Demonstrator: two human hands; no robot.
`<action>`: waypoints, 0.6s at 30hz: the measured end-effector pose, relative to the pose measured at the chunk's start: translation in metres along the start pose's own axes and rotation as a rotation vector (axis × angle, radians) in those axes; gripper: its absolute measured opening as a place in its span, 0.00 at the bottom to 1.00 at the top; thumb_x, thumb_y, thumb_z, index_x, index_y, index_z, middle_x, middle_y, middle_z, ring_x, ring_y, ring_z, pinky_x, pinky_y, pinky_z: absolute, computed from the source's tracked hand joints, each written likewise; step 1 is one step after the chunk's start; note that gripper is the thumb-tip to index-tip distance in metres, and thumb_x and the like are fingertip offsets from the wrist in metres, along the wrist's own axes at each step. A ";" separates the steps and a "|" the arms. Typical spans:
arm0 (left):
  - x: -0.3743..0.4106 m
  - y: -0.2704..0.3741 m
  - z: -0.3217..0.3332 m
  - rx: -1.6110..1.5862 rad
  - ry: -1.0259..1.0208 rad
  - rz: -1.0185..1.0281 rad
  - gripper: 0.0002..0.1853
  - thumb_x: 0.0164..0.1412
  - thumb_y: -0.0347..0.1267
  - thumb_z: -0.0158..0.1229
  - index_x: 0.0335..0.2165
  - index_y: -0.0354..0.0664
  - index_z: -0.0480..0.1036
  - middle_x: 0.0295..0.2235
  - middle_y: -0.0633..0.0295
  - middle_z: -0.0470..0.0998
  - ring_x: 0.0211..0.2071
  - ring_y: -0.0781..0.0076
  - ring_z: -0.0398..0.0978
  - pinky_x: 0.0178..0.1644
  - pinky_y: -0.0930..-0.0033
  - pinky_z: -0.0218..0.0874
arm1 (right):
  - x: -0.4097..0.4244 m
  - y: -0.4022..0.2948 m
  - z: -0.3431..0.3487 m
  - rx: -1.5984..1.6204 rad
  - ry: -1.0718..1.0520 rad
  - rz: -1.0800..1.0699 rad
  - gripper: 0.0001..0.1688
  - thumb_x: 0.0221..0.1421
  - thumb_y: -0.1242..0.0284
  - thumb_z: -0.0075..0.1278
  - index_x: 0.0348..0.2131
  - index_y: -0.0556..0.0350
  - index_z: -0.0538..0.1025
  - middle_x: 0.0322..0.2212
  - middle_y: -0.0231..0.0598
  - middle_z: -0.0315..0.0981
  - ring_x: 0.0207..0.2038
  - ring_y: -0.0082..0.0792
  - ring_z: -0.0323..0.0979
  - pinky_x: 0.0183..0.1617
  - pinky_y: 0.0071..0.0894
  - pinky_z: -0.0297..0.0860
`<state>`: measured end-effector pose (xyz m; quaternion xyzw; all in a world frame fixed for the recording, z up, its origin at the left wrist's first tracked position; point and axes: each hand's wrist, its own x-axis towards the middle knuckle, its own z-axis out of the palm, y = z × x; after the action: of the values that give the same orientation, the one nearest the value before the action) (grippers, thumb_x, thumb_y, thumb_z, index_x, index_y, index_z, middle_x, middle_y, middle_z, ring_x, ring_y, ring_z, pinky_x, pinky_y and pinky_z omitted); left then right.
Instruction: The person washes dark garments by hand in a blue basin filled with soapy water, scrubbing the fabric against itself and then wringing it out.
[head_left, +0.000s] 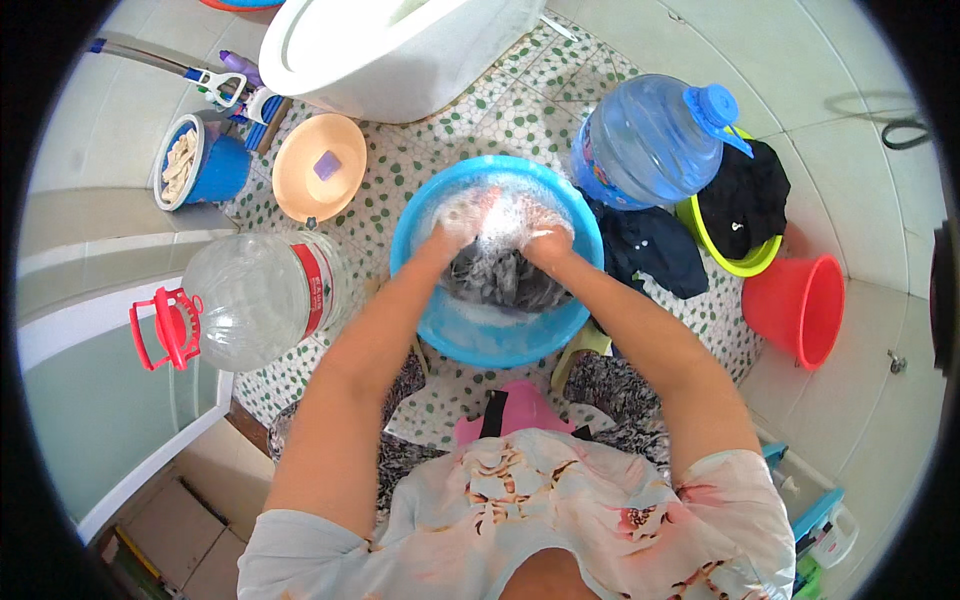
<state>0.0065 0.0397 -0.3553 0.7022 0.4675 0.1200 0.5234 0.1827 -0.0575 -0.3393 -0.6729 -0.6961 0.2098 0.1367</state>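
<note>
A round light-blue plastic basin (495, 354) stands on the floor before me, holding sudsy water. In it lies a bunched, wet dark grey cloth (510, 283), its far part buried under white foam (504, 219). My left hand (459, 213) grips the cloth from the left, with suds over the fingers. On the other side, my right hand (547, 231) grips it too, the thumb side streaked with foam. Only a small gap of foam and cloth separates the hands. The fingertips of both are hidden by the lather.
Right of the basin are dark garments (654, 247), a large blue-capped water bottle (649, 142), a lime-green basin (750, 264) with black clothing and a red bucket (787, 307). Leftward are a red-capped bottle (255, 300), a peach basin (300, 176) with purple soap (327, 166) and a blue bucket (221, 169).
</note>
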 end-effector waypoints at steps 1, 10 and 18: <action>-0.013 0.030 -0.010 -0.084 0.069 0.027 0.25 0.62 0.46 0.43 0.50 0.38 0.64 0.48 0.56 0.70 0.47 0.64 0.68 0.51 0.68 0.59 | -0.014 -0.017 -0.023 -0.003 0.166 -0.049 0.25 0.46 0.61 0.50 0.46 0.46 0.72 0.41 0.41 0.72 0.43 0.42 0.70 0.49 0.41 0.65; -0.108 0.103 -0.011 0.850 -0.126 -0.119 0.43 0.54 0.60 0.44 0.57 0.38 0.56 0.59 0.42 0.49 0.61 0.47 0.43 0.62 0.46 0.32 | -0.063 -0.083 -0.095 -0.065 -0.431 0.125 0.52 0.35 0.51 0.61 0.58 0.26 0.54 0.61 0.41 0.41 0.62 0.57 0.39 0.60 0.61 0.46; -0.090 -0.001 0.062 0.773 -0.162 -0.133 0.41 0.54 0.61 0.39 0.58 0.46 0.57 0.62 0.48 0.41 0.64 0.52 0.33 0.62 0.39 0.18 | -0.073 -0.019 0.012 -0.181 -0.333 0.035 0.54 0.44 0.55 0.54 0.62 0.27 0.41 0.62 0.44 0.36 0.62 0.60 0.33 0.61 0.60 0.46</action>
<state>-0.0012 -0.0697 -0.3531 0.8227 0.4799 -0.1548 0.2626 0.1646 -0.1319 -0.3341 -0.6505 -0.7132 0.2572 -0.0454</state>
